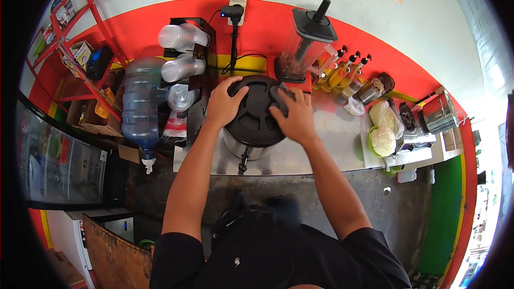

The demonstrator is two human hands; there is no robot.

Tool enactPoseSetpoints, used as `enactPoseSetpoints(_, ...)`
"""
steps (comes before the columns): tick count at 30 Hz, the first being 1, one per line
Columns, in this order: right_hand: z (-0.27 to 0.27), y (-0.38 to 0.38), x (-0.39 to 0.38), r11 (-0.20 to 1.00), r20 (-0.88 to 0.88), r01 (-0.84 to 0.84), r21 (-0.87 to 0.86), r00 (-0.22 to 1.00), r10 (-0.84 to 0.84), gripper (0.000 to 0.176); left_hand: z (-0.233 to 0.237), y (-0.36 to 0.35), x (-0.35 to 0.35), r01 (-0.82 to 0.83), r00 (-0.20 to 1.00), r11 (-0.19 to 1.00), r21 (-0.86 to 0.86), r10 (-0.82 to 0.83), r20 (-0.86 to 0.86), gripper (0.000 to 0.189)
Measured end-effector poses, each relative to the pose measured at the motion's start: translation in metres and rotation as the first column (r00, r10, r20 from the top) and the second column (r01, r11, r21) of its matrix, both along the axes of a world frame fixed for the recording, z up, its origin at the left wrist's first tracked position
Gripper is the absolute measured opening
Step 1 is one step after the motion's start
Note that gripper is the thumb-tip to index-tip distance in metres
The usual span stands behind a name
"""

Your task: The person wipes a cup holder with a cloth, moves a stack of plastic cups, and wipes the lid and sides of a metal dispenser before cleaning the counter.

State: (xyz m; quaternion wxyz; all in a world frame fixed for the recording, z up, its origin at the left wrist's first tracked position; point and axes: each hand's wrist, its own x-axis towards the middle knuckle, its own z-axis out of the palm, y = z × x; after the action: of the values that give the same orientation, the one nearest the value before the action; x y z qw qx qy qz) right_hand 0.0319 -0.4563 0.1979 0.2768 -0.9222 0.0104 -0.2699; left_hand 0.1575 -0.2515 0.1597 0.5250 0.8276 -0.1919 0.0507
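A steel drink dispenser (241,149) with a round black lid (256,108) stands on the counter in front of me, its small black tap (244,161) facing me. My left hand (224,101) grips the lid's left edge, thumb and fingers a little apart on the rim. On the lid's right side, my right hand (296,113) is curled over a dark grey piece (278,96) that looks like a cloth, pressed to the lid; part of it is hidden by the fingers. Just behind the dispenser is a blender (305,43) with a black lid.
Stacked plastic cups (182,36) lie in a black holder at left, beside an inverted water bottle (142,104). Pump bottles (348,69) line the wall. Right along the steel counter (332,150) are a green bowl with bags (381,142) and a steel pot (439,112).
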Motion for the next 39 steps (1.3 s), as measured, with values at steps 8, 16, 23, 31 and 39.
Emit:
enactPoseSetpoints(8,0.004,-0.002,0.005,0.996,-0.122,0.033,-0.078,0.992,-0.042,0.035,-0.01,-0.002,-0.001,-0.152,0.988,0.985,0.077,0.153,-0.004,0.044)
enactPoseSetpoints(16,-0.002,0.028,0.05,0.996,0.028,0.085,-0.015,0.996,-0.085,0.04,-0.001,0.002,-0.002,-0.115,0.989,0.984,0.136,0.126,-0.076,0.046)
enactPoseSetpoints(23,0.001,0.048,0.046,0.971,-0.174,-0.206,-0.122,0.967,0.184,0.041,0.002,0.001,-0.005,-0.167,0.985,0.982,0.087,0.163,0.053,0.051)
enactPoseSetpoints(31,0.009,0.011,0.025,0.97,-0.11,-0.069,-0.235,0.993,0.044,0.039,0.006,0.003,-0.008,-0.133,0.991,0.975,0.179,0.135,0.003,0.045)
enactPoseSetpoints(39,0.013,0.047,0.049,0.988,-0.319,-0.064,-0.141,0.948,0.016,0.042,0.011,0.003,-0.007,-0.11,0.994,0.977,0.182,0.109,0.013,0.041)
